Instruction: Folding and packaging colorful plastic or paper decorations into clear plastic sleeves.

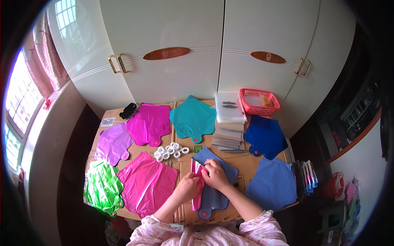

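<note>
Pink foil strip (196, 201): one, folded narrow, lying over the left part of a slate-blue sheet (217, 198), near edge of the cardboard (243, 162).
Left hand (188, 187): fingers curled together, pinching the strip's left side.
Right hand (216, 175): fingers bent over the strip's upper right side and the blue beneath — cannot tell if they pinch or only press.
Strip to fingers: under and between both sets of fingertips; lower end runs free toward the person.
In the way: the hands, hiding the strip's middle and some of the sheet.
White rings (177, 154): roughly ten, overlapping, just beyond the left hand.
Foil shapes, left and far: five — large pink (147, 184), green (101, 180), lilac (113, 143), magenta (150, 123), teal (193, 118).
Foil shapes, right: two spots, dark blue (266, 137) and a second slate-blue (271, 184).
Clear bags (230, 116): one stack, beside grey flat packs (228, 138), uncounted.
Red basket (259, 110): one, far right, something yellow inside.
Black object (128, 110): one, far left corner.
Cupboard (164, 24): behind, four gold handles in view.
</note>
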### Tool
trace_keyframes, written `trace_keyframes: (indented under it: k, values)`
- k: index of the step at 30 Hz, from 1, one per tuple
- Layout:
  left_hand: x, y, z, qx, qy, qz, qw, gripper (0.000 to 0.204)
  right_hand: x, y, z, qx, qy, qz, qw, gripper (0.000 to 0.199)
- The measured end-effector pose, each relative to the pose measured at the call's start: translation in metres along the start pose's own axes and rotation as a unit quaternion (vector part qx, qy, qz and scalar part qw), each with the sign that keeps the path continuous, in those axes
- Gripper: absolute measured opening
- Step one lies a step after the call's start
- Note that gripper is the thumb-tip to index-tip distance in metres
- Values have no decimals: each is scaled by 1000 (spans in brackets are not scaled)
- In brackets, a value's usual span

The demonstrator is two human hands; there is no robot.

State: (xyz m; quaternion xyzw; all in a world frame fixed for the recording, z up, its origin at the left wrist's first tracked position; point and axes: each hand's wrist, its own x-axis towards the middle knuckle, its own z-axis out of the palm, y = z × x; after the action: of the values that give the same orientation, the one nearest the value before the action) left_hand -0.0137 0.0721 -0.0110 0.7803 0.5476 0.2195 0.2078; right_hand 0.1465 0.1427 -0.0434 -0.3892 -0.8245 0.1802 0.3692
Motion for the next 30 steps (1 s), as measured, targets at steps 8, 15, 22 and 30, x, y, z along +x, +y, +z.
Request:
trace_keyframes:
  k: [8,15,22,30]
  values:
    - [-5,-22,-42,156,-117,72,978,59,0,-1,1,-1,2,-19,1000,12]
    - [-1,-31,-35,199,-126,96,967,80,1,0,2,-12,8,-20,1000,11]
    - [1,-28,-30,211,-107,93,967,88,-1,2,3,-11,12,-21,1000,11]
    - [3,-34,-25,224,-105,108,963,89,-1,2,4,-21,15,-32,999,10]
